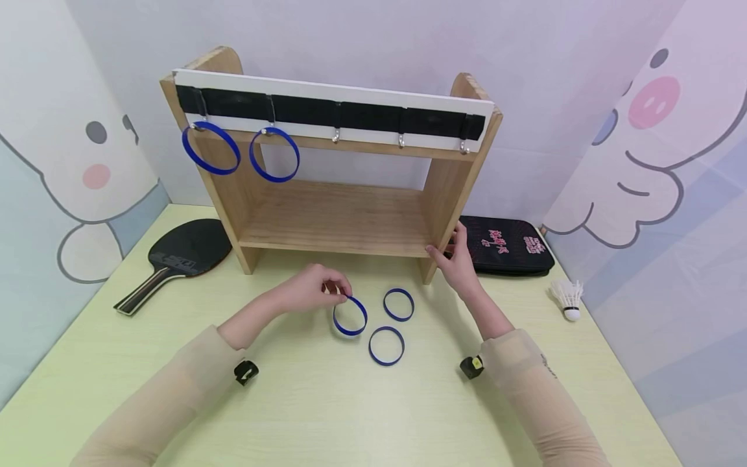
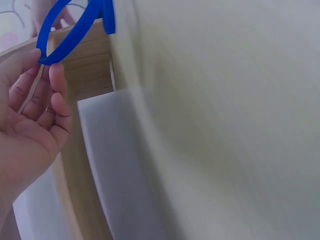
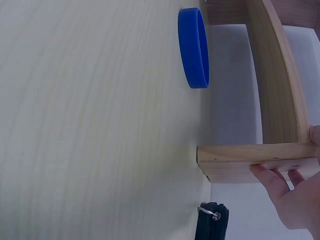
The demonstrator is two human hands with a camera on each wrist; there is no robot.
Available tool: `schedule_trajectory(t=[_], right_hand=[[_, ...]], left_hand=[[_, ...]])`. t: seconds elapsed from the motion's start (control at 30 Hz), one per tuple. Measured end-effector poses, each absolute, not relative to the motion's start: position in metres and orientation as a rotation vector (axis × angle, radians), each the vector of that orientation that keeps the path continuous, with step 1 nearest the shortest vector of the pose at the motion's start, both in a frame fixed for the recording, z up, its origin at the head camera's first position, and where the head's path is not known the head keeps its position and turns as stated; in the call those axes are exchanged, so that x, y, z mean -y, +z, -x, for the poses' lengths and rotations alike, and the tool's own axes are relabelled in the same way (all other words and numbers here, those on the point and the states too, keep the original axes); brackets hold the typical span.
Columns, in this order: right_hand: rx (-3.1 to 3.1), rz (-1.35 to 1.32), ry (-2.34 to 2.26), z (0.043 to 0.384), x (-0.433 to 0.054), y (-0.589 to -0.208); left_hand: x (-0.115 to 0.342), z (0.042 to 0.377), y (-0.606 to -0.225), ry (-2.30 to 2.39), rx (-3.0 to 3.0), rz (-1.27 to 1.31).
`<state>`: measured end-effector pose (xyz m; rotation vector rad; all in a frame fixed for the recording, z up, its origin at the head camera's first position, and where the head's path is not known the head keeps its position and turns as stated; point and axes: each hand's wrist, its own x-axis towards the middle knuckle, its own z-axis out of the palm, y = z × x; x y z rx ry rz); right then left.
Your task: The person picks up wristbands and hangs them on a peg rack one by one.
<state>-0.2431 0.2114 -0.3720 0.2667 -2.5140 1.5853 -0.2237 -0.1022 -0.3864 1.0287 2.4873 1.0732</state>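
Note:
My left hand [image 1: 309,289] pinches a blue wristband [image 1: 349,333] at its upper rim between thumb and fingertips, in front of the wooden shelf [image 1: 344,217]. The left wrist view shows the same wristband [image 2: 75,40] held at the fingertips. Two more blue wristbands [image 1: 387,364] [image 1: 399,319] lie on the table just right of it. With thumb in front and fingers behind, my right hand [image 1: 460,269] grips the shelf's right side panel. Two blue wristbands [image 1: 218,170] [image 1: 274,179] hang from the two leftmost hooks of the white board [image 1: 327,89]; three hooks [image 1: 336,135] on the right carry nothing.
A table tennis paddle [image 1: 192,248] lies left of the shelf. A black zip case [image 1: 508,250] sits behind my right hand, and a shuttlecock [image 1: 567,298] lies near the table's right edge. Patterned cloth walls [image 1: 362,39] enclose the back and sides.

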Motion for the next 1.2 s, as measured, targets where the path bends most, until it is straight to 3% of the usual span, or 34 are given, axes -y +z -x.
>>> schedule_trajectory(t=[0.67,1.2], right_hand=[[2.502,-0.267,1.556,0.262,-0.224,-0.400],[2.495,-0.263,1.555,0.261,-0.223,-0.401]], left_hand=[[0.116,0.194,-0.315,1.498,-2.683,-0.967],[0.102,0.173,-0.278,2.564,-2.334,-0.930]])
